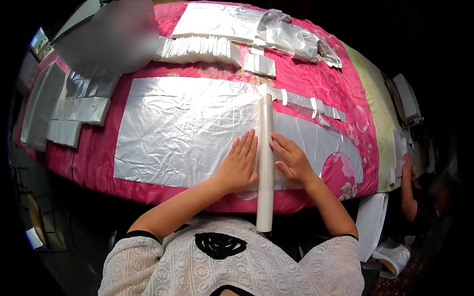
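Note:
A flat silver plastic sheet (168, 133) lies wrinkled across the table before me. Its right end narrows around a rounded cutout, like the handles of a plastic bag. Across it, pointing toward my body, rests a long whitish tube or roll (265, 192), its near end jutting past the table edge. My left hand (241, 160) lies flat on the sheet just left of the tube, fingers stretched out. On the tube's other side, my right hand (291, 158) is open with the thumb apart, its fingertips at or very near the tube. Neither hand grips anything.
A pink flowered cloth (94, 167) covers the table. A row of folded white packets (200, 50), stacked silver sheets (217, 22) and crumpled film (291, 37) lie beyond. More packets (79, 109) sit left. Silver strips (306, 102) lie right; another person's arm (408, 190) shows farther right.

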The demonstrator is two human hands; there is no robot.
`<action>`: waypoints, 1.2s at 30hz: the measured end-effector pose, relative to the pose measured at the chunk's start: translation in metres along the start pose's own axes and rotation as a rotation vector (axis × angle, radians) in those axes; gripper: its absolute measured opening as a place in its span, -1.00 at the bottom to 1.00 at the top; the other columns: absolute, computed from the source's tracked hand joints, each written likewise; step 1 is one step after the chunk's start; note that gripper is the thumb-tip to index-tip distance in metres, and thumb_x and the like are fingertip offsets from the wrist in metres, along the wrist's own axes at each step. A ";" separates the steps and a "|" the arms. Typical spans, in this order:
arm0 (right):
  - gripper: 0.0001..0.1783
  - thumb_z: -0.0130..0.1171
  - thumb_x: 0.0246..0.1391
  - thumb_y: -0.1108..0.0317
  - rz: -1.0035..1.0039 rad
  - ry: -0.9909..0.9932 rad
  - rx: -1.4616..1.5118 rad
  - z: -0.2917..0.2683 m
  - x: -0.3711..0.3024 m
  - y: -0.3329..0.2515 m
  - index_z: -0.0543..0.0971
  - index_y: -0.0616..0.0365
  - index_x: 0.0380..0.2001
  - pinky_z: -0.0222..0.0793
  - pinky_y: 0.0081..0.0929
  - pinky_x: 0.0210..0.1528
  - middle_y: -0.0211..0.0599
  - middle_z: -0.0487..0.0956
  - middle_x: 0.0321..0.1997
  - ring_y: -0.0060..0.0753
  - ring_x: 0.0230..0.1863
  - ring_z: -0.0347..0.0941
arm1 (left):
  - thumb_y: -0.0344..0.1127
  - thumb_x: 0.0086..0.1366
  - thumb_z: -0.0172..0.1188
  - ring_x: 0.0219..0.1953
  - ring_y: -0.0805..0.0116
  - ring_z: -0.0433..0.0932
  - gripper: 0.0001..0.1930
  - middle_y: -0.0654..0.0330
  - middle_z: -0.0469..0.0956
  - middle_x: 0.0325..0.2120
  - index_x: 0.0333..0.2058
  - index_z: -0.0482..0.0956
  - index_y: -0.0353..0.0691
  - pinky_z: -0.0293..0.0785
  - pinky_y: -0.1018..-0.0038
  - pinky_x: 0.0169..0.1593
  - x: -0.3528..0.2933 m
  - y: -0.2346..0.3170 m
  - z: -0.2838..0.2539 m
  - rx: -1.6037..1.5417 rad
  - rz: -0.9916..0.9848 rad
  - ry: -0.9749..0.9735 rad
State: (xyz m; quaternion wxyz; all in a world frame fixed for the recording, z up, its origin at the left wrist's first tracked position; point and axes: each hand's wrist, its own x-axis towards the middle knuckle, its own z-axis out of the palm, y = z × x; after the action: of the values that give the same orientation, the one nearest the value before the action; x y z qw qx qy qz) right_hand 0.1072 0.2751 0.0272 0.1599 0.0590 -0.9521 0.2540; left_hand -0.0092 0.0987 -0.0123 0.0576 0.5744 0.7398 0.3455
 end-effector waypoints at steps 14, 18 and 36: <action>-0.58 -0.04 0.11 0.08 -0.328 -0.468 0.760 0.099 0.139 -0.137 0.50 0.12 -0.09 0.05 -0.22 0.24 -0.28 0.51 -0.03 -0.17 0.10 0.35 | 0.05 0.33 -0.29 0.27 0.21 0.03 -0.38 0.07 0.08 0.22 0.20 0.07 -0.30 -0.04 0.30 0.26 -0.133 -0.065 -0.161 -0.436 -0.463 0.475; -0.53 -0.04 0.08 0.01 -0.409 -0.163 0.379 0.122 0.158 -0.116 0.52 0.16 -0.13 0.02 -0.18 0.25 -0.24 0.51 -0.05 -0.20 0.13 0.29 | -0.06 0.33 -0.26 0.16 0.20 0.20 -0.45 0.03 0.19 0.15 0.17 0.12 -0.31 0.11 0.34 0.18 -0.187 -0.057 -0.181 -0.401 -0.575 0.517; -0.08 0.09 -0.08 0.33 0.410 0.261 0.679 0.235 0.226 -0.189 -0.19 0.33 0.25 -0.18 -0.14 0.30 0.24 -0.08 0.27 0.00 0.33 -0.16 | -0.47 -0.06 0.32 -0.16 0.41 0.46 -0.24 0.12 0.44 -0.16 0.13 0.15 -0.36 0.40 0.48 -0.07 -0.217 -0.030 -0.169 -0.665 -0.922 0.314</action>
State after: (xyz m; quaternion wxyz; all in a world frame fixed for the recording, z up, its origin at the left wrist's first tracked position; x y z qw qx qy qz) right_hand -0.1335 -0.0137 -0.0019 0.1966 -0.1152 -0.7780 0.5855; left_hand -0.0430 -0.1724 0.0304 0.2688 0.0868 0.7648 0.5790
